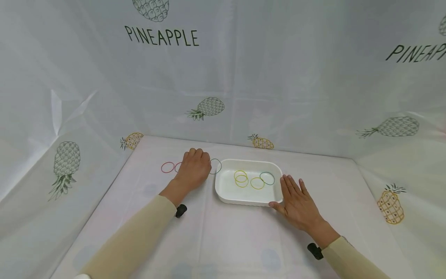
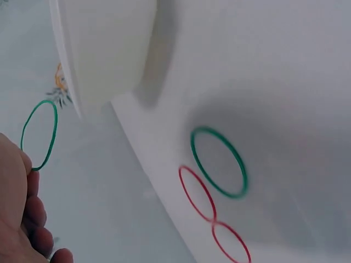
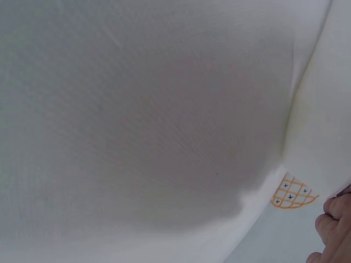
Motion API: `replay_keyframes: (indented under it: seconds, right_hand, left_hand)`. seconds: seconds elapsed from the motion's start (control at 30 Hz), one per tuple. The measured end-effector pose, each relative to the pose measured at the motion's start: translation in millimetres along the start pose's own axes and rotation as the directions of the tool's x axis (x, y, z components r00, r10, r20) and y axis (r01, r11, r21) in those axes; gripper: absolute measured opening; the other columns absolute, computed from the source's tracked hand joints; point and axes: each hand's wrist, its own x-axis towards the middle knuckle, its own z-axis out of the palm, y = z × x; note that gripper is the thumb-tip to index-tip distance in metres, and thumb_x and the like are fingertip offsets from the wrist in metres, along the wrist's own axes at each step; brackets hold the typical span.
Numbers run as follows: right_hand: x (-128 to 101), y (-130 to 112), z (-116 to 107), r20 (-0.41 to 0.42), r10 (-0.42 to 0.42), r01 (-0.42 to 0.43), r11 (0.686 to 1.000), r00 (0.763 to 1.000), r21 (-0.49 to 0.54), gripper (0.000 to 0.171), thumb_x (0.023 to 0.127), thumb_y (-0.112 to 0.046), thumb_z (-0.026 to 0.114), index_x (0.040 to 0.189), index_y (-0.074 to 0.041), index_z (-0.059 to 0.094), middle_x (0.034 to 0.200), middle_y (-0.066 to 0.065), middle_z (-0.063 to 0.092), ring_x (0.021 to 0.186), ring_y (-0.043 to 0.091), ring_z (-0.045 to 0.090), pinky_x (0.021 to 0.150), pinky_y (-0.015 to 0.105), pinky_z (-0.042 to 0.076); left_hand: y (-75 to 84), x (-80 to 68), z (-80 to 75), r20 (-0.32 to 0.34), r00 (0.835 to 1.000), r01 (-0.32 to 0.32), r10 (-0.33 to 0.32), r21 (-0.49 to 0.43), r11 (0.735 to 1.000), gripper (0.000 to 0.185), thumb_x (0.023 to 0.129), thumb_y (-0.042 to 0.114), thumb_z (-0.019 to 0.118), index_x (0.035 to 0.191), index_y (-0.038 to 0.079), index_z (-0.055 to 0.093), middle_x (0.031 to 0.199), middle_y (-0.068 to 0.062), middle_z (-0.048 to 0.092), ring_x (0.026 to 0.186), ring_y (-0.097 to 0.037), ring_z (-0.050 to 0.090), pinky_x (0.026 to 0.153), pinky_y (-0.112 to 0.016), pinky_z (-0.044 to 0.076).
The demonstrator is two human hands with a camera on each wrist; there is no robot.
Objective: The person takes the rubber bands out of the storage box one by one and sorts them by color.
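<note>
My left hand (image 1: 195, 169) pinches a green rubber band (image 2: 55, 125), which stands up from the fingertips just left of the white tray (image 1: 244, 202). Beneath that hand, another green rubber band (image 2: 239, 161) lies on the table in the left wrist view; the hand hides it in the head view. Two red rubber bands (image 1: 167, 162) lie to the left, one partly covered by the hand. Inside the tray are three yellow rubber bands (image 1: 257, 188) and a green one (image 1: 267, 184). My right hand (image 1: 299, 203) rests against the tray's right side, fingers straight.
A pale cloth covers the table (image 1: 237, 240). Behind and at both sides hangs a white curtain (image 1: 278, 97) printed with pineapples, meeting the table at its back edge.
</note>
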Motion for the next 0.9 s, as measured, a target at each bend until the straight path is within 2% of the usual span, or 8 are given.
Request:
replay_keyframes:
  seconds: [0.1, 0.33, 0.47, 0.6, 0.73, 0.9]
  right_hand:
    - [0, 0, 0, -0.008, -0.002, 0.002, 1.000, 1.000, -0.002, 0.101, 0.103, -0.070, 0.045, 0.161, 0.010, 0.027, 0.168, 0.028, 0.030, 0.159, 0.042, 0.025, 0.129, 0.060, 0.012]
    - [0, 0, -1, -0.007, -0.004, 0.004, 1.000, 1.000, -0.002, 0.101, 0.103, -0.070, 0.046, 0.161, 0.010, 0.028, 0.168, 0.028, 0.029, 0.159, 0.042, 0.025, 0.129, 0.060, 0.012]
    - [0, 0, 0, -0.004, 0.001, -0.001, 1.000, 1.000, 0.003, 0.101, 0.103, -0.070, 0.046, 0.161, 0.010, 0.027, 0.169, 0.028, 0.029, 0.159, 0.042, 0.025, 0.129, 0.059, 0.011]
    - [-1, 0, 0, -0.007, 0.003, -0.003, 1.000, 1.000, 0.004, 0.101, 0.103, -0.070, 0.046, 0.161, 0.010, 0.026, 0.169, 0.028, 0.029, 0.159, 0.042, 0.025, 0.130, 0.058, 0.009]
    - [-1, 0, 0, -0.006, 0.004, -0.004, 1.000, 1.000, 0.010, 0.100, 0.103, -0.069, 0.046, 0.161, 0.010, 0.026, 0.169, 0.028, 0.028, 0.159, 0.042, 0.024, 0.130, 0.058, 0.009]
    - [0, -1, 0, -0.007, 0.002, -0.002, 1.000, 1.000, 0.009, 0.101, 0.103, -0.069, 0.046, 0.161, 0.010, 0.026, 0.169, 0.028, 0.029, 0.159, 0.042, 0.024, 0.130, 0.059, 0.009]
  left_hand:
    - [-13.2, -9.0, -7.0, 0.008, 1.000, 0.016, -0.016, 0.009, 1.000, 0.022, 0.106, 0.014, 0.055, 0.086, 0.005, 0.055, 0.082, -0.008, 0.046, 0.080, -0.029, 0.040, 0.070, -0.038, 0.034]
    - [-37.3, -30.8, -18.9, -0.043, 0.993, 0.105, -0.106, -0.030, 0.994, 0.018, 0.103, 0.012, 0.057, 0.090, 0.000, 0.059, 0.081, -0.011, 0.049, 0.078, -0.032, 0.042, 0.068, -0.039, 0.035]
    - [-45.4, -41.3, -17.7, -0.059, 0.985, 0.160, -0.164, -0.065, 0.985, 0.020, 0.104, 0.013, 0.055, 0.092, -0.002, 0.061, 0.081, -0.013, 0.052, 0.078, -0.034, 0.045, 0.068, -0.040, 0.037]
    - [-48.8, -50.0, -17.5, -0.039, 0.974, 0.219, -0.224, -0.099, 0.971, 0.021, 0.104, 0.013, 0.053, 0.093, -0.002, 0.062, 0.082, -0.014, 0.053, 0.079, -0.035, 0.046, 0.068, -0.042, 0.038]
    - [-51.0, -62.0, -15.8, -0.043, 0.966, 0.249, -0.256, -0.112, 0.962, 0.021, 0.103, 0.011, 0.054, 0.087, -0.002, 0.060, 0.078, -0.014, 0.051, 0.078, -0.036, 0.046, 0.066, -0.044, 0.039]
    - [-55.7, -77.1, -4.1, -0.035, 0.959, 0.275, -0.280, -0.099, 0.956, 0.022, 0.101, 0.009, 0.055, 0.081, 0.000, 0.056, 0.076, -0.015, 0.050, 0.075, -0.037, 0.046, 0.062, -0.044, 0.038]
